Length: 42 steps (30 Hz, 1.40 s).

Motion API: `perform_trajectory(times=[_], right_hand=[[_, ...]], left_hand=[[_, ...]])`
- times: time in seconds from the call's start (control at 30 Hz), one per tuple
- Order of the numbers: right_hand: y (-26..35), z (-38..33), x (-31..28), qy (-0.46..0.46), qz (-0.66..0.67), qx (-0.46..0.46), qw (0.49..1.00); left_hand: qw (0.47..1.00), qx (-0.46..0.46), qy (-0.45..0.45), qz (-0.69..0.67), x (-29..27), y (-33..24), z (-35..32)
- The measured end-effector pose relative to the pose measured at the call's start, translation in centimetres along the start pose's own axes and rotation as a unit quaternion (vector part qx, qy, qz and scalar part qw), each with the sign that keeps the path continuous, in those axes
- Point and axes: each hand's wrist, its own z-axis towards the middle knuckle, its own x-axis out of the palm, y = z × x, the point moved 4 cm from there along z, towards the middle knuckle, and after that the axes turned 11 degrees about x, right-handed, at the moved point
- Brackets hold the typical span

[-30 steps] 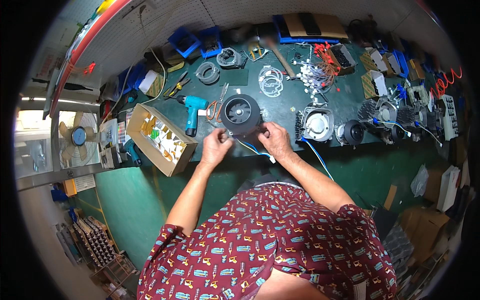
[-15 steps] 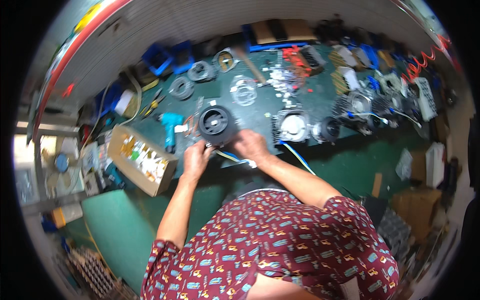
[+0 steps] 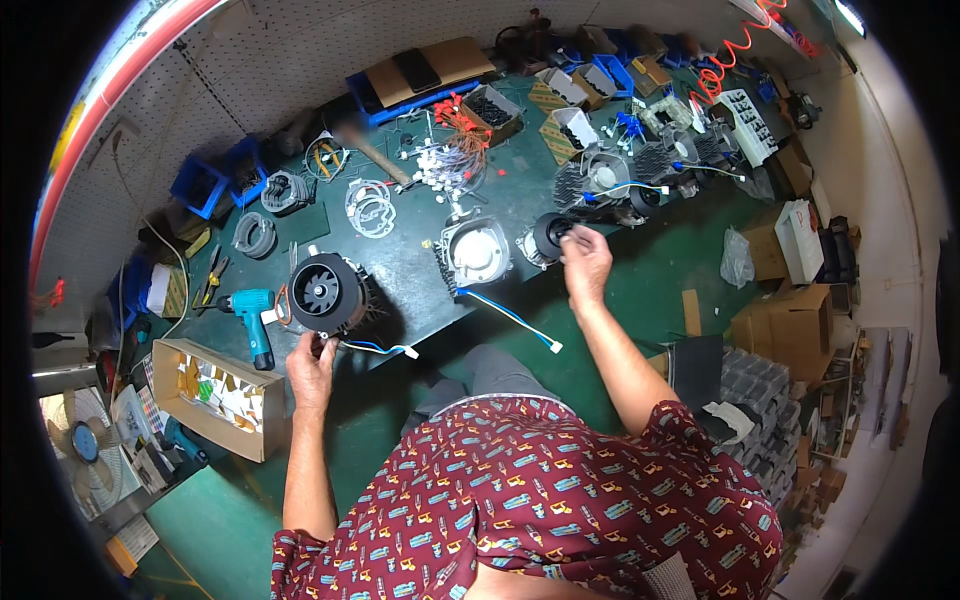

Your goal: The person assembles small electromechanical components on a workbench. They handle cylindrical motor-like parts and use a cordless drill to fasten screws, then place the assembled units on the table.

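Note:
My left hand [image 3: 311,370] is at the near edge of a motor assembly [image 3: 326,295] topped by a black fan wheel, its thumb and fingers closed on the rim. A white, blue and yellow cable with a white plug trails from this assembly over the bench edge. Out to the right, my right hand [image 3: 587,262] has its fingers closed on a small motor part with a round black cap [image 3: 550,236]; its fingertips partly cover the cap. Between the hands sits an open grey metal housing [image 3: 476,251] with a pale round inside, its blue-white cable hanging over the edge.
Left of the fan assembly lie a teal cordless drill [image 3: 252,312], pliers [image 3: 212,277] and a cardboard box [image 3: 215,428] of small parts. Behind are ring gaskets [image 3: 371,208], a hammer [image 3: 382,162] and bundled wires [image 3: 452,165]. Finned motor housings [image 3: 603,178] stand farther right.
My right hand has left the fan assembly's side and reached right to the small black-capped motor. My left hand stays at the fan assembly. The whole view has shifted toward the right.

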Motion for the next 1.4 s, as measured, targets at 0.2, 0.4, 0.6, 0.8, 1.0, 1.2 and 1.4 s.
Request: perform_trajectory(times=[0.2,0.4,0.6,0.8,1.0,1.2,1.4], right_hand=[[-7.6,7.3,-2.7,-0.048,-0.037,0.283,0.957],[-11.6,9.6,-2.4,0.139,0.093,0.378,0.911],[-7.0,6.1,-5.9,0.196,0.057,0.369,0.907],[0.7,3.3,-7.8,0.292,-0.021,0.249,0.923],[8.5,-0.1,-5.8,0.37,0.035,0.109,0.922],[10.9,-3.2,-0.8,0.514,0.095,0.08,0.849],[4.6,-1.8,0.5,0.445,0.013,0.111,0.889]], left_hand=[[0.996,-0.052,-0.067,0.004,-0.6,0.0,-2.2],[0.971,-0.015,-0.237,0.031,-1.5,-6.0,-7.3],[0.981,0.028,-0.171,-0.086,5.4,-19.0,-3.1],[0.982,0.063,0.031,-0.175,14.4,-27.4,2.6],[0.953,0.002,0.199,-0.229,17.3,-31.5,4.7],[0.943,-0.042,0.013,-0.331,15.1,-28.6,4.1],[0.933,-0.129,-0.027,-0.334,12.9,-23.8,5.0]])
